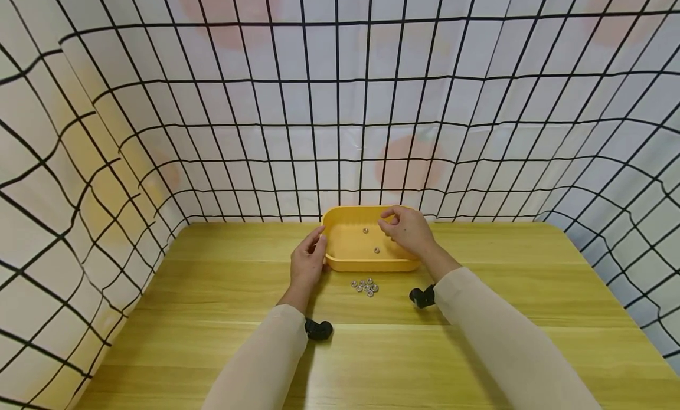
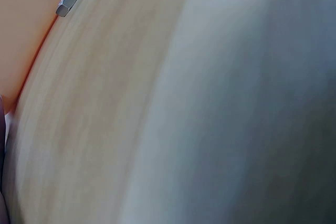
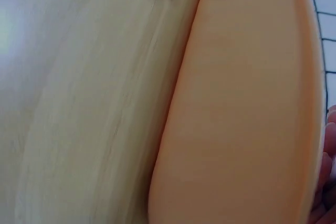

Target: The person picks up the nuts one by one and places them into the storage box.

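A yellow tray [image 1: 372, 265] sits near the back edge of the table, with two small metal nuts inside. My left hand [image 1: 308, 262] is at its left end, fingers fairly straight and fingertips right at the rim. Over the right part of the tray is my right hand [image 1: 409, 230], its thumb and forefinger bent towards each other; I cannot tell whether a nut is between them. In the right wrist view, curled fingers [image 3: 328, 145] show past the tray's wall [image 3: 236, 98]. Several hex nuts [image 1: 366, 287] lie grouped on the table in front of the tray.
The wooden table [image 1: 223, 292] has a white, black-gridded curtain [image 1: 265, 127] behind it and at both sides. Black wrist cameras stick out from both sleeves, just above the tabletop on either side of the nuts.
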Motion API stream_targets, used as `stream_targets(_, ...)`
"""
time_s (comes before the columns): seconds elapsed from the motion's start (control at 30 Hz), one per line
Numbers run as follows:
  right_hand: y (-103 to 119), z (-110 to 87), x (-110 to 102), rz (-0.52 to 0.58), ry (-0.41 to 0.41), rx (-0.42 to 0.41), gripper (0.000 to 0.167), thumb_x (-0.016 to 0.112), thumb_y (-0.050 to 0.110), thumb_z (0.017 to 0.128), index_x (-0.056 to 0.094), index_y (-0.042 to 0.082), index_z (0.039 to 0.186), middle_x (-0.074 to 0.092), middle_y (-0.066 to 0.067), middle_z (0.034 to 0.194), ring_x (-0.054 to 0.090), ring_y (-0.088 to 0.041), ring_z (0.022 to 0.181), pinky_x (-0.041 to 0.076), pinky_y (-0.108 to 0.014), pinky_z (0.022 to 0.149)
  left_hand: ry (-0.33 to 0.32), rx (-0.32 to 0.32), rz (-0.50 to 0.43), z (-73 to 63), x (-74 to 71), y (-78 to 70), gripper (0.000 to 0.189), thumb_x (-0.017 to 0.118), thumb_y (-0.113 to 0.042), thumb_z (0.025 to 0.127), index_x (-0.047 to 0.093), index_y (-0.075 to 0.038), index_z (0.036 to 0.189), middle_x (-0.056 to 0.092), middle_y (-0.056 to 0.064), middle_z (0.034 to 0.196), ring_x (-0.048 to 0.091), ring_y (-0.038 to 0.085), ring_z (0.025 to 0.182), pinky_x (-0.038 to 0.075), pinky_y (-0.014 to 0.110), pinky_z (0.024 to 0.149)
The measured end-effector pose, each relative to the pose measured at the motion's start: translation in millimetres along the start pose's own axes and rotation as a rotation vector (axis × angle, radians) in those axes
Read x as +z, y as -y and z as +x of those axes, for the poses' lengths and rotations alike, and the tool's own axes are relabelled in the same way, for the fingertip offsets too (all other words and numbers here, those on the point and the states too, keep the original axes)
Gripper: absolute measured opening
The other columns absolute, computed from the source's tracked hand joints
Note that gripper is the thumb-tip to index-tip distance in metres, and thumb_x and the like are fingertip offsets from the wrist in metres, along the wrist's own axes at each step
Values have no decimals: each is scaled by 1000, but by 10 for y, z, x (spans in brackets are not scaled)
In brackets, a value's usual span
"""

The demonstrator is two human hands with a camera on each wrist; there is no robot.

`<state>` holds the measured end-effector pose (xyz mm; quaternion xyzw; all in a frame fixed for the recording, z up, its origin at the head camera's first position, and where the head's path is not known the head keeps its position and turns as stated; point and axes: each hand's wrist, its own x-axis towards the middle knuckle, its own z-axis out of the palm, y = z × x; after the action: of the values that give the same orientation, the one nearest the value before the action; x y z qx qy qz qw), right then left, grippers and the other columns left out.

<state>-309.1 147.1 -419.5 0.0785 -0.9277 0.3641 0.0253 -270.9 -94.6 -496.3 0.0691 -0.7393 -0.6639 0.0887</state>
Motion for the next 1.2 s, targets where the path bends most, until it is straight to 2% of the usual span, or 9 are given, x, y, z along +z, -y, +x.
stream_targets(0.17,121,-118,-2,50,3,4,26,69,33,98,70,14,115,70,-11,82,68,-28,68,40,-25,47,1,6,-8,-5,1,5,35,62,-34,102,67,-30,137,70,12,120,62,14,71,58,25,52)
stream_targets(0.27,181,-198,6,64,8,-14,24,70,31,97,71,14,114,71,-16,83,61,-22,59,36,-23,46,-1,7,-4,-5,-3,5,35,62,-34,102,67,-30,137,70,12,121,62,14,73,58,24,52)
stream_targets(0.4,252,-319,10,87,10,-29,22,72,29,96,71,14,112,71,-17,80,51,-17,54,33,-22,45,-2,7,6,-10,-13,-1,35,61,-37,102,67,-31,136,70,11,121,63,15,74,58,25,52)
stream_targets(0.53,315,-444,22,107,13,-55,22,73,28,96,72,13,112,70,-14,76,49,-16,52,32,-22,44,-2,9,11,-16,-17,-4,35,61,-38,102,67,-31,136,70,10,121,63,14,75,58,25,52)
stream_targets(0.73,355,-597,73,113,20,-105,21,76,24,93,74,11,110,65,-1,68,50,-15,54,37,-22,47,0,17,8,-20,-13,-14,35,62,-36,102,68,-31,136,70,11,120,62,14,72,57,25,51)
stream_targets(0.9,356,-714,103,133,21,-95,20,77,24,92,74,11,108,65,2,69,50,-14,57,39,-22,50,-2,9,10,-28,-9,-23,35,62,-35,102,68,-31,136,70,12,119,61,14,69,57,24,52)
stream_targets(1.2,284,-940,215,179,17,-52,17,78,26,91,76,14,104,66,3,70,51,-12,57,36,-20,48,-12,8,26,-27,-11,-27,34,62,-37,102,68,-33,135,71,10,120,63,15,78,58,24,53)
